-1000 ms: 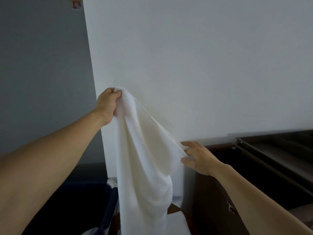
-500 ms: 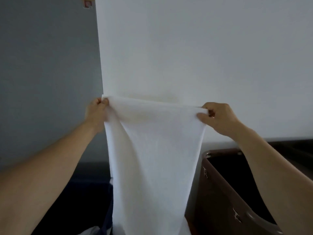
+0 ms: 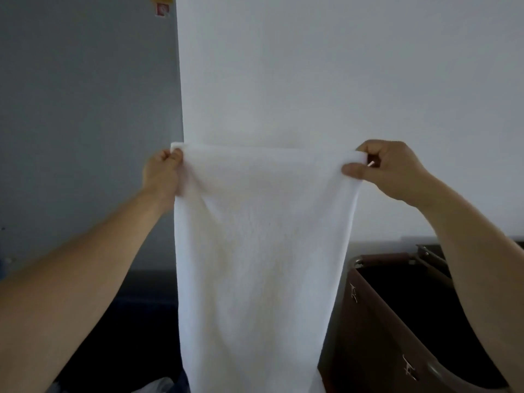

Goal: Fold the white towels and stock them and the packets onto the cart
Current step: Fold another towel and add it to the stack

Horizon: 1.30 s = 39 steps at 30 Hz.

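Soft white terry towel (image 3: 261,251) held up flat vs. pale wall, top corners pinched by left hand (image 3: 163,174) & right hand (image 3: 388,168), rectangular drape beside brown bin (image 3: 377,321), top edge pulled wider, tauter than 0.5 s ago.

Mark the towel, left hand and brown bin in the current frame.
towel (image 3: 261,251), head view, middle of the hanging cloth.
left hand (image 3: 162,175), head view, back of the hand.
brown bin (image 3: 371,330), head view, outer side wall.

White wall (image 3: 340,66), grey wall (image 3: 85,109), red sticker (image 3: 162,9)
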{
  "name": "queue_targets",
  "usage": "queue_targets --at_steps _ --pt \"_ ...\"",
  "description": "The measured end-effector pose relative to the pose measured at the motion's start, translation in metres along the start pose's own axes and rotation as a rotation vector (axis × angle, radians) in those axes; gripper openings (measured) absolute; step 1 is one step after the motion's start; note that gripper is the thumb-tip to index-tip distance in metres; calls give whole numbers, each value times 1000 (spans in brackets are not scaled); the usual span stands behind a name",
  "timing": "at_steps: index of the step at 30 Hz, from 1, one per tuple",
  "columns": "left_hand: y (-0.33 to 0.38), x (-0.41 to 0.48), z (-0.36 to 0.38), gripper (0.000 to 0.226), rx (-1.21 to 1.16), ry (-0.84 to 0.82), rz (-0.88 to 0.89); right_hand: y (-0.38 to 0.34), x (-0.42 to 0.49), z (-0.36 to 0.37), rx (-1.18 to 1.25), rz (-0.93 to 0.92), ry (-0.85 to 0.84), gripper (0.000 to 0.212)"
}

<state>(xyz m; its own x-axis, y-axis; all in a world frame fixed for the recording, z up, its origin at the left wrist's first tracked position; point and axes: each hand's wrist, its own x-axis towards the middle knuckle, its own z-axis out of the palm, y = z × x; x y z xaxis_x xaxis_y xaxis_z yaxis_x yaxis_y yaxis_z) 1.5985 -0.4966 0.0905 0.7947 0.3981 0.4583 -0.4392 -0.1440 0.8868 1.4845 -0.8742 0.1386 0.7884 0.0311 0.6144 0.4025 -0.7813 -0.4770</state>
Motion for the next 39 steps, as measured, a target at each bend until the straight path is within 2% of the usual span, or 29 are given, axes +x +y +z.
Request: queue_targets --at_steps 4,6,8,9,11,12,14,16,19,21,22,25,29,37,39 --pt "0 0 3 18 -12 -34 -15 4 -1 11 57 36 52 20" --pt "-4 -6 4 24 -44 -59 -26 9 -4 13 109 84 61 36" --pt "-6 -7 5 24 -46 -81 -16 13 -2 14 -34 153 -27 54" --pt "-6 -6 6 23 -30 -102 -2 14 -1 14 -116 197 -69 47" --pt "-5 -7 7 20 34 -162 35 18 0 15 -174 302 -85 17" --pt "-3 -8 8 17 79 -189 45 21 0 15 -149 362 -77 21" --pt "0 -9 11 12 166 -227 39 25 -1 19 32 491 -56 19" --pt "15 -9 14 11 197 -242 -8 20 2 21 378 563 24 9" --pt "46 -1 20 13 22 -157 -35 4 18 18 785 442 329 13" --pt "59 0 22 16 -144 -93 -26 -5 24 21 730 292 505 17" --pt "58 -1 21 17 -193 -90 -50 -6 22 26 656 274 507 20" --pt "42 -9 14 18 -184 -106 -102 2 9 39 546 346 360 21" --pt "38 -22 20 17 -232 -64 -22 -3 13 23 540 227 545 20" --pt "45 -19 22 13 -189 -57 6 6 3 21 445 215 496 13" --pt "40 -20 21 13 -178 -75 1 7 2 24 456 201 527 14"
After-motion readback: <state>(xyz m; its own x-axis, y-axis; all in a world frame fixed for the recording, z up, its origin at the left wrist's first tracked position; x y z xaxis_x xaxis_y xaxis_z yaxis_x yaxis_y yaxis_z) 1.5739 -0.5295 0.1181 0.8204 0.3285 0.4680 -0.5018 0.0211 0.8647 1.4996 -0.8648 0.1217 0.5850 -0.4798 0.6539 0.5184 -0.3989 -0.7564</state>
